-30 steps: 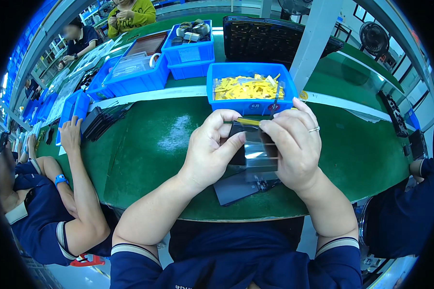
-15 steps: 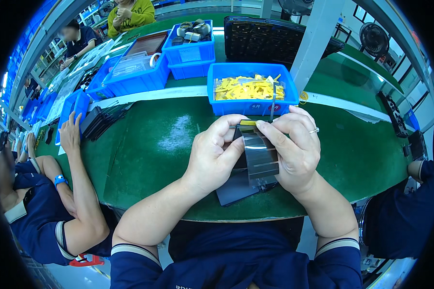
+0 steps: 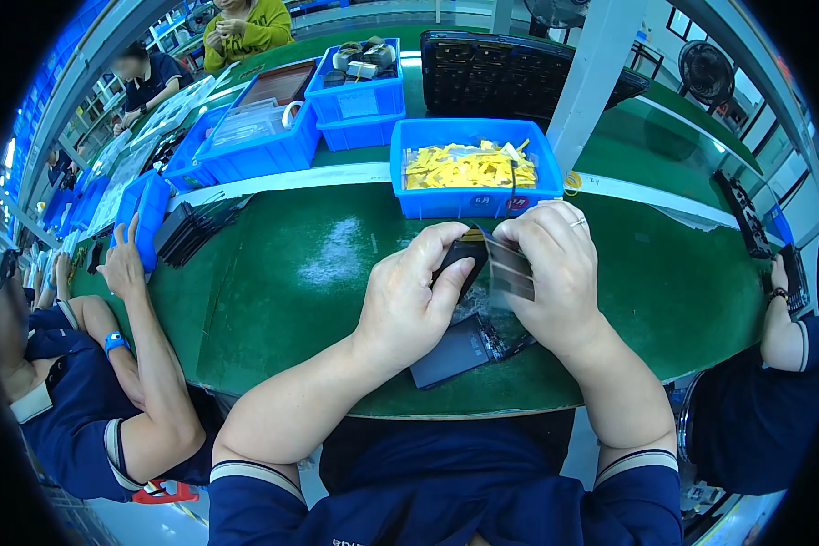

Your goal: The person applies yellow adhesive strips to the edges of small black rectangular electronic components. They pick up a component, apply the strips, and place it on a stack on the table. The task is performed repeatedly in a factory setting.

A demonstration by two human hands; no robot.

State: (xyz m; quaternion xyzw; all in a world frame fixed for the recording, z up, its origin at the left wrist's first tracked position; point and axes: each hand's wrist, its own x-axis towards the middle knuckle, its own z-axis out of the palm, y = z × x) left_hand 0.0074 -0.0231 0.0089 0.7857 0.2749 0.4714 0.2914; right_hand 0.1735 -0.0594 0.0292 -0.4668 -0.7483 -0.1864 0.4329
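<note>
My left hand [image 3: 409,289] is closed around a small flat black part [image 3: 465,258] with a yellow strip along its top end. In my right hand [image 3: 553,268] the thumb and fingers pinch a clear film sheet [image 3: 510,269] with dark bands, tilted just right of the black part. Whether the film's upper edge still touches the part I cannot tell. On the green table below my hands lies a flat dark rectangular part [image 3: 451,353] with a thin black cable-like end [image 3: 496,342].
A blue bin [image 3: 408,202] of yellow strips stands ahead, against a grey post [image 3: 591,91]. More blue bins [image 3: 264,156] and a stack of black parts [image 3: 184,232] are at left. Co-workers' hands [image 3: 123,264] reach in from left and right, the latter beside a black part [image 3: 794,278].
My right hand has swung the film sheet to the right, off the front of the black part. At the right edge a co-worker's hand has come into view.
</note>
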